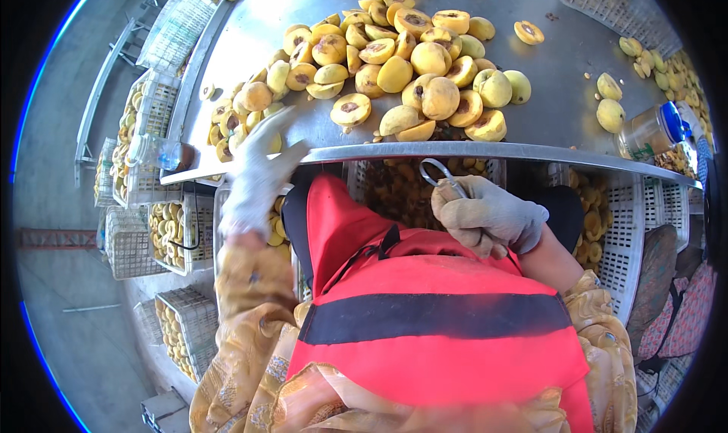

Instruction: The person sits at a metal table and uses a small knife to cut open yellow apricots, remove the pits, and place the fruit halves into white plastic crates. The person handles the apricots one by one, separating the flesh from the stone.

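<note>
Metal looped tool (438,174) gripped in gloved right hand (487,217), left hand (258,177) open, blurred, over halved peaches (409,61)

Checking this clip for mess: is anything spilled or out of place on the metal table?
Mostly tidy. A few fruits and one half lie apart from the main pile on the table, with small dark scraps scattered nearby. Nothing looks damaged.

I noted yellow halved fruit (409,61) on a grey metal table (561,76), white crates (618,236), and a red apron (432,319) with a black band.
</note>
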Motion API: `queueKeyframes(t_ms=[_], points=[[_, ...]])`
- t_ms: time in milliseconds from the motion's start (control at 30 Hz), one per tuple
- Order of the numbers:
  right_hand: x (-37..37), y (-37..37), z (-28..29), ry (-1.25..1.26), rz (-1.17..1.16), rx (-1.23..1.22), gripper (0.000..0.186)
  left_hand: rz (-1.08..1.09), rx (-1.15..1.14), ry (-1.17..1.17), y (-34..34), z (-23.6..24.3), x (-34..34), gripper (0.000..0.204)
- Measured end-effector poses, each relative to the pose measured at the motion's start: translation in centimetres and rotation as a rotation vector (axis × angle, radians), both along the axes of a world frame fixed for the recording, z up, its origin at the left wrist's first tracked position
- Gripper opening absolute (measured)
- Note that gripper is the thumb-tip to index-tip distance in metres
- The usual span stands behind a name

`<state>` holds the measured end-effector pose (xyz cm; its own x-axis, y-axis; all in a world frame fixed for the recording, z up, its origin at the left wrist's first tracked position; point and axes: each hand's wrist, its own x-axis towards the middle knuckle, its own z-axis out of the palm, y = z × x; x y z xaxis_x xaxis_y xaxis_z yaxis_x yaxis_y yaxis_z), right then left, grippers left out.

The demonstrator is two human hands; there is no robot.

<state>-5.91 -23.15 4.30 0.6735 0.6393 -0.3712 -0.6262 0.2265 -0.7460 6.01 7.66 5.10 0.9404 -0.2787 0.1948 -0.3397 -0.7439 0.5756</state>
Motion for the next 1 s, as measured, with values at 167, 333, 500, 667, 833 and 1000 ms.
queueKeyframes(t_ms=[167, 333, 500, 667, 833, 1000], points=[[-0.5, 0.5, 0.3, 0.003, -0.046, -0.017, 0.017, -0.161, 0.217, 0.087, -5.8, -6.9, 6.9, 0.049], [-0.5, 0.0, -1.0, -0.005, -0.328, -0.106, 0.017, -0.005, -0.121, 0.231, -5.6, -6.9, 6.8, 0.054], [2.4, 2.6, -1.0, -0.058, -0.566, -0.038, 0.018, -0.279, -1.303, 0.74, -8.6, -1.1, -2.2, 0.061], [2.8, 5.3, 0.7, -0.284, -0.481, 0.013, 0.022, -0.217, -1.167, 0.744, -9.6, -2.5, -5.3, 0.07], [2.2, 4.8, 0.6, -0.478, -0.341, -0.485, 0.023, -0.136, -1.618, 0.923, -8.6, -3.4, -5.3, 0.063], [2.0, 5.1, -0.6, -0.827, -0.337, -0.763, 0.028, -0.123, -1.615, 0.811, -9.1, -3.4, -5.6, 0.066]])
